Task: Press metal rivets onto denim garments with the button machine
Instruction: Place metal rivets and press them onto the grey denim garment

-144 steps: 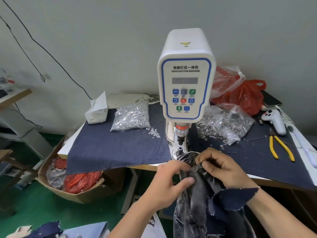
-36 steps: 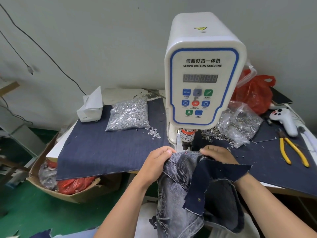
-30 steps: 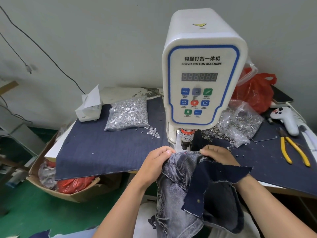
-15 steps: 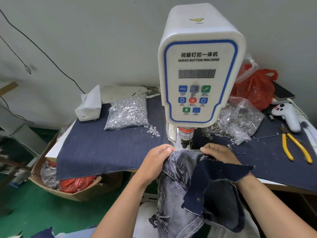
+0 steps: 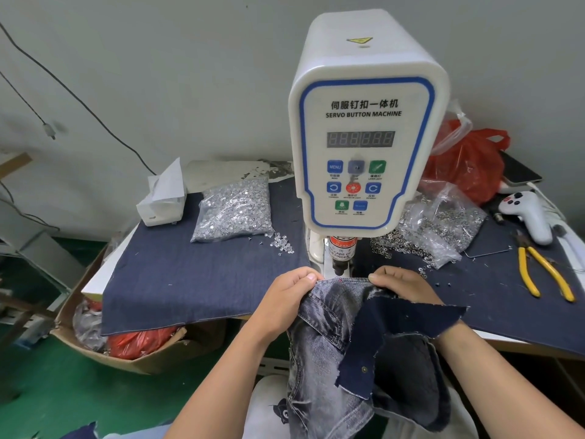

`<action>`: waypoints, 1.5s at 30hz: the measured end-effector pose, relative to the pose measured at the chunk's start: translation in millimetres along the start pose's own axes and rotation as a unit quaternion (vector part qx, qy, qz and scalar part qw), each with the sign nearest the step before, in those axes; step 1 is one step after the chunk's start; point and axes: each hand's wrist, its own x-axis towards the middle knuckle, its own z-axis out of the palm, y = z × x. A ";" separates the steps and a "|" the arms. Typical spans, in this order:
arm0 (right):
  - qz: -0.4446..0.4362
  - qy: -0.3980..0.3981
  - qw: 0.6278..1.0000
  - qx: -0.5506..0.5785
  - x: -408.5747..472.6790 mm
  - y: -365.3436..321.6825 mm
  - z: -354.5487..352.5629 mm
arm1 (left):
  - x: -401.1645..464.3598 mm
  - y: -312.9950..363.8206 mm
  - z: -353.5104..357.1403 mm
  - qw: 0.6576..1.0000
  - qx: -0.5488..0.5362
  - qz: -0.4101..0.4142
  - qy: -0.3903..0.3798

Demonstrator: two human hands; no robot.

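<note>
Left hand pinching grey washed denim garment edge, right hand gripping its far hem, taut beneath boxy white button machine, frayed dark patch draped near.

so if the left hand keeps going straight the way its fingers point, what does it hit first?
Probably the button machine's black press head. The left hand grips the grey denim garment edge, fingers aimed right and slightly away; depth is unclear, so it might pass just in front.
</note>
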 end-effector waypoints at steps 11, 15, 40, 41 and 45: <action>0.004 -0.003 1.000 -0.011 6.0 3.4 -2.7 | -0.1 0.3 0.0 1.000 -0.003 0.001 0.001; 0.006 -0.004 1.000 -0.002 8.2 6.3 -3.4 | 0.3 -0.3 -0.5 1.000 0.000 0.001 0.000; -0.046 -0.111 0.990 0.068 -9.3 3.6 -7.4 | -18.2 11.9 -6.0 0.997 -0.072 0.019 -0.026; -0.064 -0.125 0.989 0.044 -12.2 0.8 -7.5 | -21.7 12.8 -8.1 0.998 -0.056 0.023 -0.031; -0.105 -0.170 0.980 -0.015 -22.5 -8.6 -3.0 | -39.6 19.6 -10.0 0.998 0.022 0.031 -0.053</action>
